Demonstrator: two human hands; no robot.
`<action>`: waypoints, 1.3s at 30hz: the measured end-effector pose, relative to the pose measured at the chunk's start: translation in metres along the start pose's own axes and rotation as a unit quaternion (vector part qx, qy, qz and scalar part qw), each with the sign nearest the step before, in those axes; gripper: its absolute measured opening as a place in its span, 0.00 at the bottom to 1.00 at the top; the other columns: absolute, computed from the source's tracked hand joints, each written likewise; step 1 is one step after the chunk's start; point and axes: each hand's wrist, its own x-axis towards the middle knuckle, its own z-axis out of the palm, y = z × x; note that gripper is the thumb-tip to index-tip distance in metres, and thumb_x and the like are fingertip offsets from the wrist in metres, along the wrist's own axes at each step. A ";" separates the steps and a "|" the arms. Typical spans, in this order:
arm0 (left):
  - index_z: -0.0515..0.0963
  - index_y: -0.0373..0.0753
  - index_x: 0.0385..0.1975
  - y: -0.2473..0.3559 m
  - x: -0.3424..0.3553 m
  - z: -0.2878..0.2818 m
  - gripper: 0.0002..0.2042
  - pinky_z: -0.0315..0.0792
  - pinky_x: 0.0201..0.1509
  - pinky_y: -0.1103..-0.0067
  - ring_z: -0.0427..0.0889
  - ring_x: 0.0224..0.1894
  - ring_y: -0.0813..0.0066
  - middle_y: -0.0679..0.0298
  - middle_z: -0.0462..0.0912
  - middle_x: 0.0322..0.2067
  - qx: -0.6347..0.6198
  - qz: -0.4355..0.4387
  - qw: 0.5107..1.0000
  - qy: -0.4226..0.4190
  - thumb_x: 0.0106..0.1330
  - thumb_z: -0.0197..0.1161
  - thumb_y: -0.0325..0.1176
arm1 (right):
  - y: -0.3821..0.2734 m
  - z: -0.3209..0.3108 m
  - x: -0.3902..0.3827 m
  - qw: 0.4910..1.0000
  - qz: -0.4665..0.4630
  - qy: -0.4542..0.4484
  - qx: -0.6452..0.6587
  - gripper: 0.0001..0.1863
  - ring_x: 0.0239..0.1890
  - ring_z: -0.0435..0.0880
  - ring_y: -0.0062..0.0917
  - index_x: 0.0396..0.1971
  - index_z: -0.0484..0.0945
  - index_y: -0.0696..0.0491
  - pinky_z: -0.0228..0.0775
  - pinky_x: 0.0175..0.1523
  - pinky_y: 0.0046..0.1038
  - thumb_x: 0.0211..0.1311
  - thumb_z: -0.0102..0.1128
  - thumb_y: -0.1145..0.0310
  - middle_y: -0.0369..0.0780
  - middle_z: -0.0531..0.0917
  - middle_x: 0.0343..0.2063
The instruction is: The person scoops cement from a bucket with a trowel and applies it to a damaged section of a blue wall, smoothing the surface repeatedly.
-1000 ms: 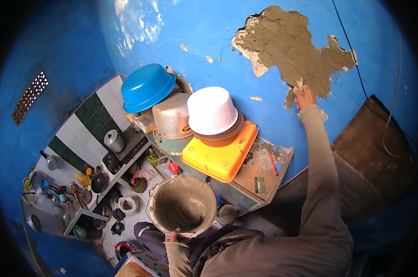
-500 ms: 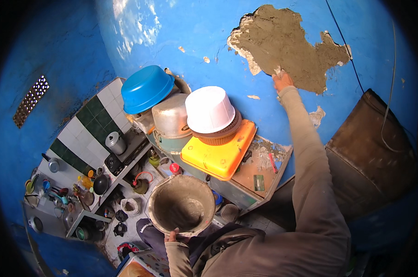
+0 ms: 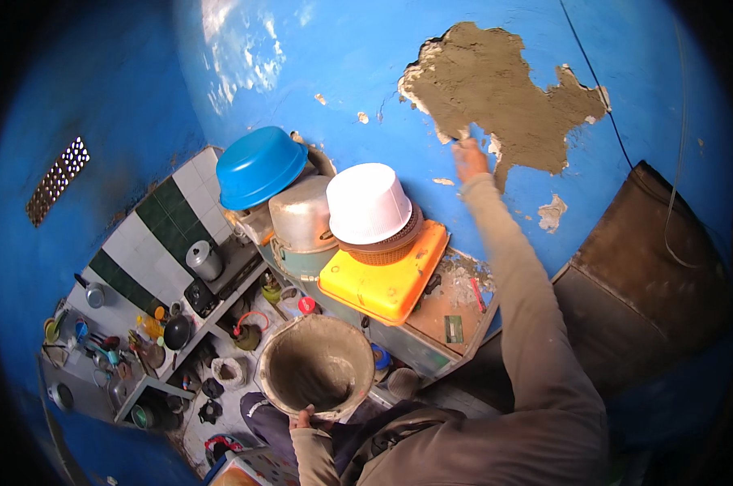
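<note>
wall patch (image 3: pixel 504 89) — rough, matt | yellow tray (image 3: pixel 374 293) — glossy plastic

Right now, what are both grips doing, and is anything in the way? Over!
Left grip on bucket rim. Right grip at brown wall patch's lower edge; what it holds, unclear. White tub left of right arm, seemingly not blocking.

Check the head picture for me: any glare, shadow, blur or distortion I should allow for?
Head view: glare nearly washes out the white tub; head view: shadow darkens the bottom of the bucket; head view: the right hand looks slightly blurred; head view: fisheye bends the scene toward the rim, with black corners.
</note>
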 end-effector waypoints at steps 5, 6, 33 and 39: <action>0.72 0.34 0.34 0.009 -0.003 0.002 0.14 0.78 0.32 0.55 0.79 0.30 0.56 0.53 0.77 0.29 0.032 -0.031 0.998 0.043 0.44 0.61 0.26 | -0.013 0.030 0.009 0.993 0.016 0.097 0.072 0.18 0.38 0.74 0.53 0.37 0.69 0.59 0.66 0.43 0.43 0.54 0.54 0.60 0.56 0.78 0.31; 0.72 0.34 0.34 0.010 -0.002 0.001 0.14 0.78 0.33 0.55 0.79 0.30 0.55 0.53 0.77 0.29 0.030 -0.030 0.998 0.040 0.44 0.61 0.26 | -0.012 0.031 0.009 0.990 0.009 0.117 0.076 0.18 0.38 0.74 0.53 0.38 0.69 0.59 0.66 0.43 0.42 0.54 0.54 0.60 0.56 0.78 0.31; 0.70 0.34 0.38 0.012 0.007 0.006 0.16 0.79 0.34 0.59 0.79 0.33 0.57 0.55 0.76 0.34 0.011 -0.016 1.000 -0.019 0.48 0.60 0.27 | 0.062 -0.014 0.024 0.984 0.010 0.112 0.137 0.16 0.10 0.66 0.17 0.36 0.69 0.53 0.57 0.11 0.22 0.58 0.51 0.56 0.35 0.72 0.17; 0.70 0.37 0.42 0.007 0.011 -0.002 0.16 0.80 0.31 0.61 0.80 0.33 0.60 0.57 0.77 0.34 0.044 -0.024 0.999 0.004 0.50 0.59 0.27 | 0.020 -0.084 -0.080 0.945 0.173 0.099 0.261 0.13 0.12 0.65 0.16 0.34 0.70 0.54 0.56 0.13 0.21 0.59 0.50 0.59 0.33 0.70 0.15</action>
